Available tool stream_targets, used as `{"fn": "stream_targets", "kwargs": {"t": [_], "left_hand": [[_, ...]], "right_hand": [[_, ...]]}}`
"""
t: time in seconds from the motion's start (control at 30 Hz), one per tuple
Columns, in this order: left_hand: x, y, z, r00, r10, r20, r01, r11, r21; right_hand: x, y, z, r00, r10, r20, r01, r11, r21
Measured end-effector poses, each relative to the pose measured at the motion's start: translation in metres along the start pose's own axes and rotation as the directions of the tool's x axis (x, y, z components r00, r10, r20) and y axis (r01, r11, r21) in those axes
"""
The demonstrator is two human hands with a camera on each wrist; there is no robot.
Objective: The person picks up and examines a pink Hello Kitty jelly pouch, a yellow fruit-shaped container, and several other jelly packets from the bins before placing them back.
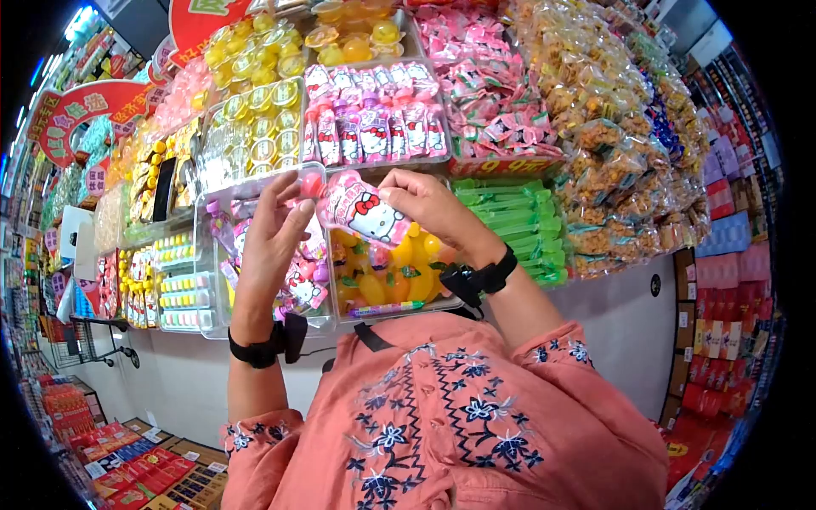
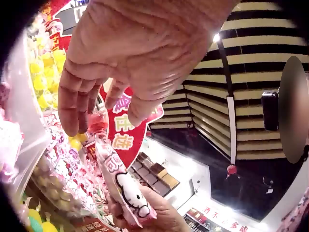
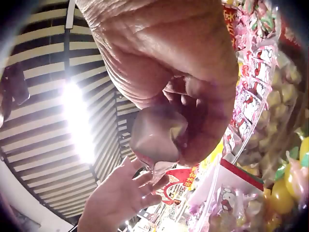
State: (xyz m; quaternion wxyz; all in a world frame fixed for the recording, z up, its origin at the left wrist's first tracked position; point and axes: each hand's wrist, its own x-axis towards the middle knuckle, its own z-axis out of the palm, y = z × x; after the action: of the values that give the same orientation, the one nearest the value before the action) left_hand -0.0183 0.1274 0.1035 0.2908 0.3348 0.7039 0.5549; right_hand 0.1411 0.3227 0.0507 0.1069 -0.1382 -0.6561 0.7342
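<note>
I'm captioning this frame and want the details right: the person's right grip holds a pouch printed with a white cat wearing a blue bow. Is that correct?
Not quite: the bow is red, not blue, as the head view shows. The rest stands: the cat-printed pouch is in the right grip.

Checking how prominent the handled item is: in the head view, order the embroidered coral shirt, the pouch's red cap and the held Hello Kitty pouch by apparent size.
Largest to smallest:
1. Embroidered coral shirt
2. Hello Kitty pouch, in the right hand
3. Red cap
</note>
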Motion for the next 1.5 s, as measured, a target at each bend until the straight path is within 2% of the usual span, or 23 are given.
{"fn": "stream_targets", "kwargs": {"t": [0.07, 0.17, 0.2, 0.3, 0.33, 0.43, 0.47, 0.5, 0.57, 0.63, 0.67, 0.8, 1.0, 1.13, 1.17, 1.23, 1.27, 1.37, 1.5], "left_hand": [[0.007, 0.009, 0.005, 0.998, 0.040, 0.045, -0.044, 0.996, 0.081], [0.020, 0.010, 0.009, 0.970, 0.020, 0.244, -0.080, 0.968, 0.238], [0.020, 0.011, 0.020, 0.972, 0.025, 0.236, -0.064, 0.985, 0.160], [0.021, 0.038, 0.038, 0.926, -0.181, 0.331, 0.114, 0.970, 0.214], [0.021, 0.032, 0.043, 0.917, -0.197, 0.347, 0.139, 0.973, 0.185], [0.023, 0.016, 0.058, 0.931, -0.150, 0.333, 0.058, 0.961, 0.271], [0.019, 0.015, 0.067, 0.922, -0.256, 0.289, 0.212, 0.961, 0.176], [0.015, 0.015, 0.076, 0.945, -0.222, 0.239, 0.204, 0.974, 0.098], [0.006, 0.020, 0.089, 0.913, -0.355, 0.202, 0.380, 0.920, -0.098], [0.004, -0.002, 0.104, 0.930, -0.339, 0.139, 0.362, 0.908, -0.210], [0.002, -0.006, 0.108, 0.920, -0.346, 0.181, 0.381, 0.899, -0.215], [-0.005, -0.006, 0.126, 0.929, -0.306, 0.209, 0.349, 0.912, -0.215], [-0.005, -0.020, 0.146, 0.941, -0.254, 0.225, 0.312, 0.908, -0.280], [0.002, -0.015, 0.162, 0.951, -0.248, 0.182, 0.290, 0.920, -0.262], [0.008, -0.013, 0.164, 0.954, -0.248, 0.170, 0.288, 0.916, -0.279], [0.017, -0.009, 0.168, 0.955, -0.262, 0.139, 0.293, 0.903, -0.315], [0.021, -0.008, 0.175, 0.972, -0.220, 0.082, 0.235, 0.897, -0.374], [0.040, -0.011, 0.189, 0.983, -0.181, 0.040, 0.179, 0.872, -0.455], [0.066, -0.016, 0.207, 0.993, -0.119, 0.018, 0.116, 0.899, -0.423]], "right_hand": [[-0.001, -0.008, -0.008, 0.999, 0.010, 0.041, -0.010, 1.000, 0.001], [-0.002, -0.015, -0.024, 0.996, 0.017, 0.085, -0.018, 1.000, 0.013], [0.000, -0.014, -0.031, 0.994, 0.018, 0.108, -0.022, 0.999, 0.035], [-0.001, -0.016, -0.050, 0.994, 0.039, 0.099, -0.042, 0.998, 0.037], [0.000, -0.012, -0.057, 0.993, 0.073, 0.096, -0.082, 0.991, 0.101], [0.000, 0.002, -0.075, 1.000, 0.009, 0.020, -0.012, 0.984, 0.177], [-0.002, 0.008, -0.081, 1.000, 0.011, 0.016, -0.016, 0.955, 0.296], [-0.004, 0.007, -0.081, 0.999, 0.021, -0.037, -0.005, 0.923, 0.385], [-0.012, 0.001, -0.084, 0.996, 0.091, 0.006, -0.080, 0.842, 0.534], [-0.015, 0.002, -0.083, 0.994, 0.111, 0.001, -0.099, 0.887, 0.450], [-0.014, 0.003, -0.085, 0.994, 0.111, -0.013, -0.096, 0.910, 0.402], [-0.010, 0.018, -0.098, 0.988, 0.155, -0.021, -0.134, 0.909, 0.395], [-0.013, 0.019, -0.104, 0.982, 0.139, -0.131, -0.075, 0.912, 0.403], [-0.013, 0.021, -0.109, 0.978, 0.074, -0.196, 0.014, 0.910, 0.413], [-0.012, 0.019, -0.112, 0.987, 0.064, -0.148, 0.003, 0.910, 0.414], [-0.012, 0.014, -0.115, 0.986, 0.071, -0.151, 0.007, 0.887, 0.462], [-0.013, 0.009, -0.114, 0.981, 0.092, -0.170, 0.008, 0.860, 0.510], [-0.008, 0.008, -0.119, 0.977, 0.072, -0.201, 0.046, 0.848, 0.528], [0.004, 0.010, -0.126, 0.978, -0.006, -0.210, 0.111, 0.865, 0.490]]}}
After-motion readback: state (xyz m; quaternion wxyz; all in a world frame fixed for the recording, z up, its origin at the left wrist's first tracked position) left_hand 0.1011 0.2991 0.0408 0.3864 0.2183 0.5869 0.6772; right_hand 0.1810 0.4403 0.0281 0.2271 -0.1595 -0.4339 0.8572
